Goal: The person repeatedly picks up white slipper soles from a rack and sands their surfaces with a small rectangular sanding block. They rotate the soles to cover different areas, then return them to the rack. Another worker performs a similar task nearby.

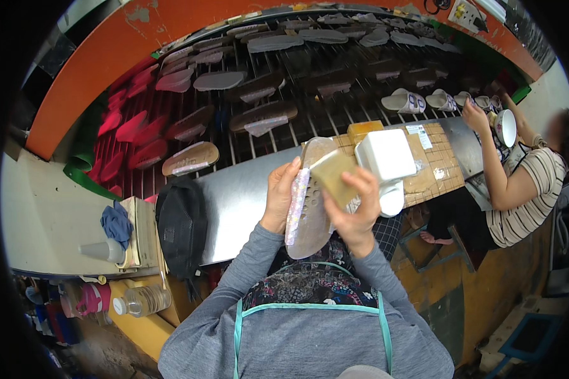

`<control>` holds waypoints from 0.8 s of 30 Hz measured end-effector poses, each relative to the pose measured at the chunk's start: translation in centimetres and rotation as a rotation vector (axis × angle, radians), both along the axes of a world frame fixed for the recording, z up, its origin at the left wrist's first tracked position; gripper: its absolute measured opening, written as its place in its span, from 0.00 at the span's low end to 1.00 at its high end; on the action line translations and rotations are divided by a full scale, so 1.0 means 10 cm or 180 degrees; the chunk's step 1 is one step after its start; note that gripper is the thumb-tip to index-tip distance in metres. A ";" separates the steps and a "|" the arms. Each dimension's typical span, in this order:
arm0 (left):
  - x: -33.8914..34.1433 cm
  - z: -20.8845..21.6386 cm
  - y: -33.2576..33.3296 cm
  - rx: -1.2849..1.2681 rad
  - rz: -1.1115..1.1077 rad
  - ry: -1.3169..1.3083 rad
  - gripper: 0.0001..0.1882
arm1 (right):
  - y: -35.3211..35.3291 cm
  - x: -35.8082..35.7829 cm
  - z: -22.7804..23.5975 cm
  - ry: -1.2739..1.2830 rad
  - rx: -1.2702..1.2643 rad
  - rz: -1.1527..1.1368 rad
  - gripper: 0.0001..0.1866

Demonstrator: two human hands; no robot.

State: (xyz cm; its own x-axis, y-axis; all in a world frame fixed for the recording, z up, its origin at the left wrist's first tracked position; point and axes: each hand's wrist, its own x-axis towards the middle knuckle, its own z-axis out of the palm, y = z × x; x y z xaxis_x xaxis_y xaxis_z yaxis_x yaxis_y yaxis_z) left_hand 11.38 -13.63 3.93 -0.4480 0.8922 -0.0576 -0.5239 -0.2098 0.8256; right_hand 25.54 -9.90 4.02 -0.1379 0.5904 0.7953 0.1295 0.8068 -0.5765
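My left hand (279, 194) is closed on the left edge of a slide sandal (311, 228), held upright over the apron. The sandal has a pale brown sole with small holes and a patterned pinkish strap at its side. In my right hand (359, 218) is a yellowish sponge (332, 179), pressed against or just over the upper part of the sole; the exact contact is hard to see. Close by on the right stands a white plastic container (385, 155), with a second yellow sponge block (364, 131) behind it.
A slatted conveyor (234, 142) carries several soles and sandals past a steel ledge (234, 218). Cardboard (433, 174) lies under the container. At the right a co-worker (518, 196) reaches toward the sandals. A black bag (181, 221) and a water bottle (144, 301) are at the left.
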 end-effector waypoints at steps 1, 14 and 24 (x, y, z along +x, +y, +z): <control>-0.06 0.01 0.02 0.0062 0.0054 0.0126 0.15 | -0.06 0.01 -0.04 -0.0106 -0.0019 0.0119 0.30; -1.12 0.09 0.91 0.0763 0.1302 -0.0002 0.18 | 0.11 0.27 -0.82 0.1399 -0.3895 0.3045 0.28; -0.82 -0.76 2.40 -0.0039 0.0179 0.0261 0.03 | 0.31 0.31 -1.25 0.2108 -0.4277 0.3839 0.32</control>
State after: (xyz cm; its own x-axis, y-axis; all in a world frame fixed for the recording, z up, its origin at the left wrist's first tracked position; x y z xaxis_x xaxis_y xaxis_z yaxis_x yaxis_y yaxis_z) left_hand 3.17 10.36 -3.65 -0.5012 0.8648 -0.0293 -0.4421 -0.2268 0.8678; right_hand 28.68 -6.80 -8.43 -0.7932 0.6063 0.0566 -0.5422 -0.6609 -0.5188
